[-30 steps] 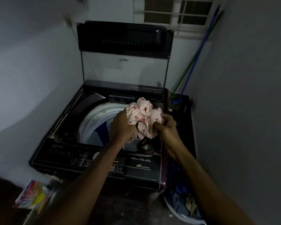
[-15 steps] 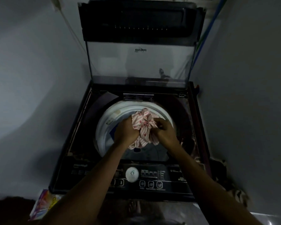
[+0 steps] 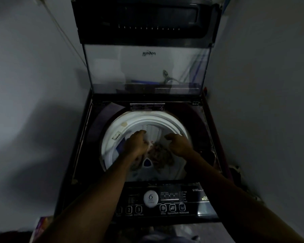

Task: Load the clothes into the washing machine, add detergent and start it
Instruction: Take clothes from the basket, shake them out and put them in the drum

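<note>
The top-loading washing machine (image 3: 165, 202) stands in front of me with its lid (image 3: 147, 67) raised. Both my hands reach down into the white drum (image 3: 123, 127). My left hand (image 3: 136, 143) has its fingers apart, the index finger stretched out. A scrap of the pink striped garment (image 3: 150, 143) shows right beside those fingers. My right hand (image 3: 180, 144) hangs with loosely spread fingers and nothing in it. Below and between the hands lies a dark heap of clothes (image 3: 162, 155) in the drum. A colourful detergent packet (image 3: 40, 228) lies at the lower left.
Grey walls close in on both sides of the machine. The control panel has a round dial (image 3: 150, 198) and a row of buttons. Some dark cloth (image 3: 235, 170) lies by the machine's right side. A pale bundle (image 3: 182, 232) sits low in front of me.
Both hands carried the pink striped garment over the drum, lowered it in and let go. The view has moved closer and squarely over the machine.
</note>
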Available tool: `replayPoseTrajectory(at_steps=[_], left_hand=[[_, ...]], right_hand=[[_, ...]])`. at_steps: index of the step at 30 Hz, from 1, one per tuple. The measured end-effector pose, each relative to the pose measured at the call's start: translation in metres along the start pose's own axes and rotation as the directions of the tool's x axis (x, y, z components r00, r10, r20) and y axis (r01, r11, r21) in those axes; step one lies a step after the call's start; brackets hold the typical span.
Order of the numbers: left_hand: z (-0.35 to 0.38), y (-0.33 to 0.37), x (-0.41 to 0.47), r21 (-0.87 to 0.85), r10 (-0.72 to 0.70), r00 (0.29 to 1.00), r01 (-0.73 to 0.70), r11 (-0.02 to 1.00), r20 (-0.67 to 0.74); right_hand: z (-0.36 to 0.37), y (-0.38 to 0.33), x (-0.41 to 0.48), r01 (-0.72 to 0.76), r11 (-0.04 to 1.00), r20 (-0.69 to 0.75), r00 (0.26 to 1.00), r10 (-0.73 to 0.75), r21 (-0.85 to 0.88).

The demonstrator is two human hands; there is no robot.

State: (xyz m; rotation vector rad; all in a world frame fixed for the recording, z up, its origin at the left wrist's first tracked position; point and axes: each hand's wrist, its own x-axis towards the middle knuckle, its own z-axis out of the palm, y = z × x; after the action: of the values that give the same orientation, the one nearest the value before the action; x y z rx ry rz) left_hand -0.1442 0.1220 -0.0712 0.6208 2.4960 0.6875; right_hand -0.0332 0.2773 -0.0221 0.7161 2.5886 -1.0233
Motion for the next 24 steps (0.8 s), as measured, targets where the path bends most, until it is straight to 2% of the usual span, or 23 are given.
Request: replayPoseTrajectory(at_steps=[6, 10, 18, 24], left_hand=[[0.016, 0.018, -0.014, 0.068, 0.090, 0.995, -0.088, 0.994, -0.033], [0.029, 0.039, -0.030, 0.086, 0.150, 0.976, -0.138, 0.987, -0.155], [0.064, 0.101, -0.067, 0.104, 0.245, 0.899, -0.223, 0.969, -0.363], [0.106, 0.167, -0.100, 0.123, 0.291, 0.841, -0.265, 0.956, -0.456]], right_hand=[[-0.004, 0.017, -0.004, 0.029, 0.999, -0.058, 0.998, -0.031, -0.031], [-0.015, 0.031, -0.012, 0.099, 0.995, -0.116, 0.988, -0.100, -0.011], [-0.056, 0.068, -0.043, 0.285, 0.956, -0.196, 0.936, -0.293, -0.067], [-0.095, 0.131, -0.084, 0.386, 0.920, -0.242, 0.888, -0.391, -0.070]])
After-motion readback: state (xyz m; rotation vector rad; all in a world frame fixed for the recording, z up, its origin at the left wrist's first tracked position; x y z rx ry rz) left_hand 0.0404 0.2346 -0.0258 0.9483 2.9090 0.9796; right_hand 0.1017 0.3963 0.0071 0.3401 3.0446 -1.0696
